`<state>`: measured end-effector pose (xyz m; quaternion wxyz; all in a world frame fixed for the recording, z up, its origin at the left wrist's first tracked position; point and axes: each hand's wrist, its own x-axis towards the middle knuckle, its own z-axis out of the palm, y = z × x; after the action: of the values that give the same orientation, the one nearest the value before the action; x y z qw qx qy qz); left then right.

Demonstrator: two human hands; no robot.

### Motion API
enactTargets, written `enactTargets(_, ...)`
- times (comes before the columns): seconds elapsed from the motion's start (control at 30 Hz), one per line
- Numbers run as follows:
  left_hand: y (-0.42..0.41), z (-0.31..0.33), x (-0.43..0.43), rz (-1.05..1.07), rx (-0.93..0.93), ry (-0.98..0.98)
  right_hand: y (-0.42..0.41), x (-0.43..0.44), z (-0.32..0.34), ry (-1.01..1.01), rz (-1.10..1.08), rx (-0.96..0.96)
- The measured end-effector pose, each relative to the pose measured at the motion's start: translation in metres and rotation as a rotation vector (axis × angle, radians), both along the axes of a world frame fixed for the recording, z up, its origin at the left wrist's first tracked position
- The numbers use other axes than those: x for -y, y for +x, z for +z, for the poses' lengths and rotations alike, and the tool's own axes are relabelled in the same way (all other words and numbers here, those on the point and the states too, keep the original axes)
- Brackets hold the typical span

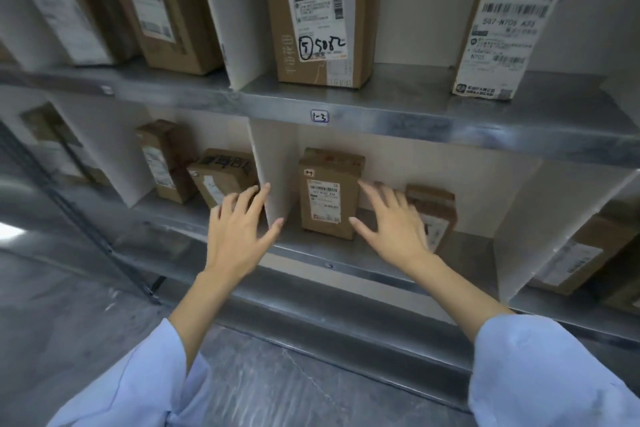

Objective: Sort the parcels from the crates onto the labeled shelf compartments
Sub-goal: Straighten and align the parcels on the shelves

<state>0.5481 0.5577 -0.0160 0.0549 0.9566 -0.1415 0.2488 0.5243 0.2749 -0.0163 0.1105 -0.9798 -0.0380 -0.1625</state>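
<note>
Grey metal shelving (415, 128) fills the view, split into compartments by white dividers (273, 166). A small brown cardboard parcel (329, 194) stands upright in a lower compartment, just right of a divider, with a white barcode label on its front. Neither hand holds anything. The left hand (239, 236) spreads its fingers in front of the divider, and the right hand (394, 225) is open just beside the parcel's right edge. A handwritten tag (319, 116) reading "1-3" sits on the shelf edge above.

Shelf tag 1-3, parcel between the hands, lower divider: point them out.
Shelf tag (319, 116), head view, centre of the label.
Parcel (325, 198), head view, on its shipping label.
Divider (273, 156), head view, upper face.
</note>
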Motion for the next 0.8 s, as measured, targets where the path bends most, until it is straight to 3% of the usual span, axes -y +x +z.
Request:
enactTargets(0.27,-0.013,0.009,-0.102,0.221,-0.016,0.092,0.014,-0.127,0.008,0.052,0.273,-0.006)
enactTargets(0.47,0.022,0.009,-0.171,0.272,0.0,0.099,0.047,-0.21,0.003,0.077,0.336,-0.012)
enactTargets(0.8,0.18,0.002,-0.289,0.096,-0.042,0.096,0.163,-0.309,-0.034,0.07,0.045,-0.082)
